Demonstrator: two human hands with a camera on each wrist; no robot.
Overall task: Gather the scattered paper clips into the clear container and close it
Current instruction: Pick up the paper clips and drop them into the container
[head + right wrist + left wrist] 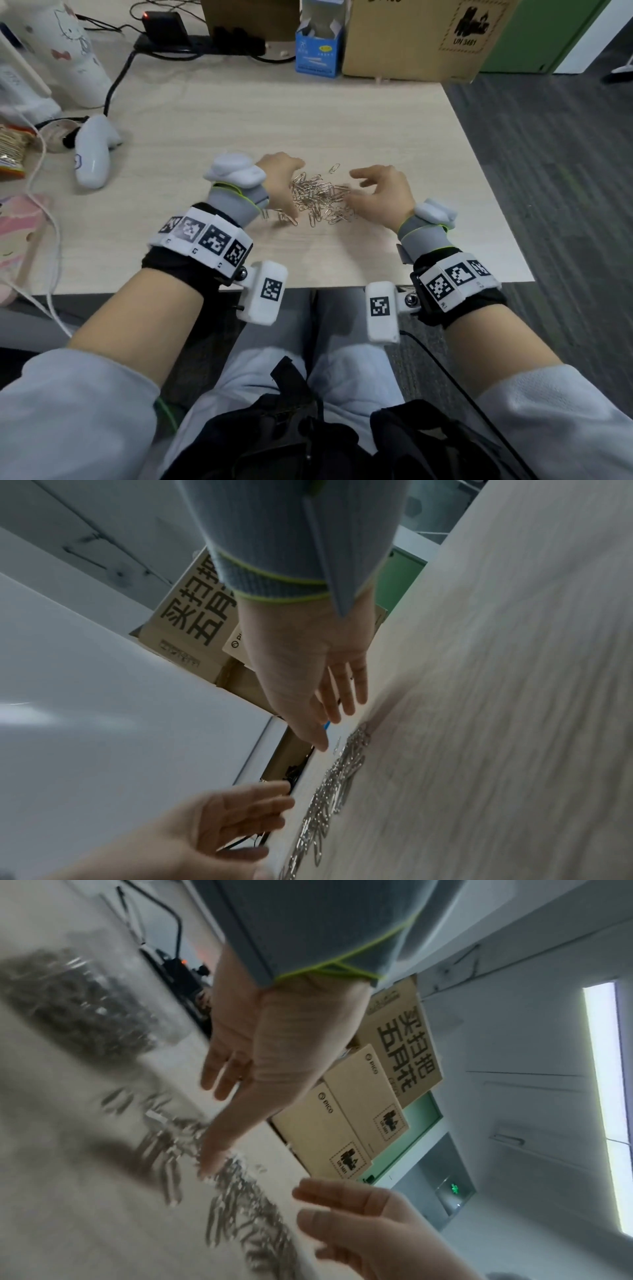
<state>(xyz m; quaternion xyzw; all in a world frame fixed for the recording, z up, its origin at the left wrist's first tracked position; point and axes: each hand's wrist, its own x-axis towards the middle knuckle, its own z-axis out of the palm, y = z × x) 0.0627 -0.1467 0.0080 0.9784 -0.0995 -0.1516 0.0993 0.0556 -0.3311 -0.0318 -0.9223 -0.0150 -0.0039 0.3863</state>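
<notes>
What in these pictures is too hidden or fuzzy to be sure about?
- Clear container: shows only in the left wrist view, blurred; lid and opening cannot be made out. The head view does not show it.
- Paper clips: head view, partly under the left hand and right hand; count unreadable.
- Left fingertips: head view, hidden in the pile; contact uncertain.
- Blue box: top cut off by the edge, print too small.

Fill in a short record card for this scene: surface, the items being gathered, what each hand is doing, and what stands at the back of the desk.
surface: light wood desk
items: paper clips in a loose pile, one stray clip behind it
left hand: open, at the pile's left edge
right hand: open, fingers relaxed, at the pile's right edge
pile position: between the two hands
back of desk: blue box beside a cardboard box
</notes>
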